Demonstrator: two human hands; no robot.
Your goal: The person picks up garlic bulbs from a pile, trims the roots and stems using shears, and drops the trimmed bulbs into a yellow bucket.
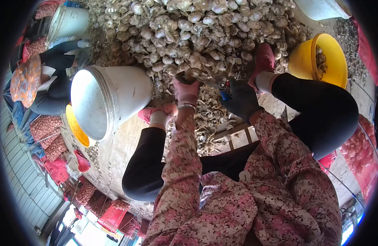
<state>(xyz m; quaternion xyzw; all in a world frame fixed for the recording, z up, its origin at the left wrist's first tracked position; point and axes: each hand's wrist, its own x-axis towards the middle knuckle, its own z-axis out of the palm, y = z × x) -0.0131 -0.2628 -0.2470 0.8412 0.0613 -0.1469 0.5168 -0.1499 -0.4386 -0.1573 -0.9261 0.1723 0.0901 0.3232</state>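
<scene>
My left hand (186, 91), in a pink glove, is closed around a garlic bulb (192, 74) at the near edge of a large heap of garlic (189, 37). My right hand (243, 97) wears a dark glove and grips pruning shears (225, 91) with blue and red on the handles. The metal blades point left, close to the garlic in my left hand; whether they touch its stem I cannot make out. Below both hands lies a pile of cut stems and dry scraps (213, 110).
A white bucket (131, 88) lies left of my legs, beside a yellow container (76, 127). Right of my foot, a yellow bucket (334, 61) holds some scraps. Another person (49, 82) in a patterned hat is at the far left. Red net sacks (47, 131) of garlic stand behind.
</scene>
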